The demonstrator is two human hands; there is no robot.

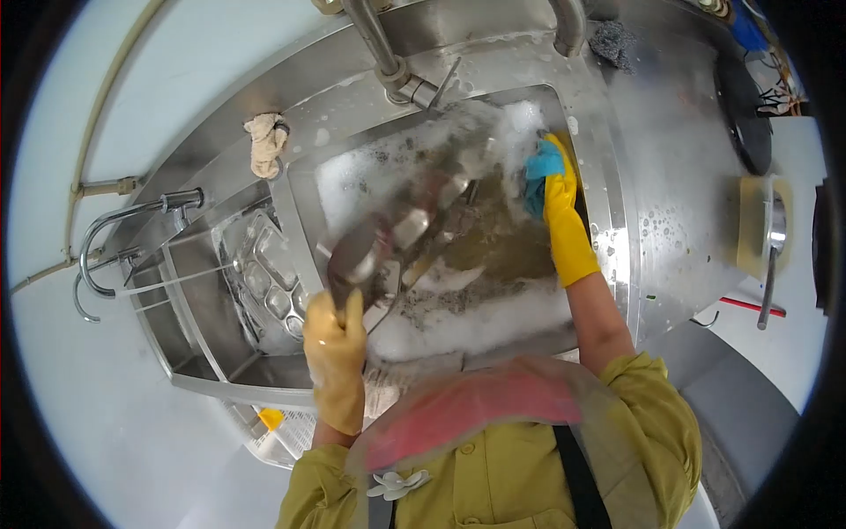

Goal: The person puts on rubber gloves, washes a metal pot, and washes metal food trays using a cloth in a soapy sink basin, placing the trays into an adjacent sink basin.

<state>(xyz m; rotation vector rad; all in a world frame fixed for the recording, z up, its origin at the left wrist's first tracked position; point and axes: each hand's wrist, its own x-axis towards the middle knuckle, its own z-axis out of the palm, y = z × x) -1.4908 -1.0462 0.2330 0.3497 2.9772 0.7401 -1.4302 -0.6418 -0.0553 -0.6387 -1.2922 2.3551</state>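
Observation:
My left hand (pixel 335 339), in a pale yellow rubber glove, is closed on the near end of a shiny metal tray (pixel 410 227) with rounded hollows. The tray is tilted over the soapy water and smeared by motion, so its full outline cannot be made out. At the right side of the large sink (pixel 304 198), my right hand (pixel 564 198), in a bright yellow glove, grips a teal cloth (pixel 544 167) against the inner wall. Murky water with white foam (pixel 493 326) fills this sink. Other metal pieces beside the tray are blurred.
Compartment trays (pixel 264 273) lie in the smaller left sink. A tap (pixel 379 44) stands behind the large sink, and a curved tap (pixel 132 212) is at the left. A beige cloth (pixel 264 145) rests on the ledge. A scouring pad (pixel 611 44) sits at the back right.

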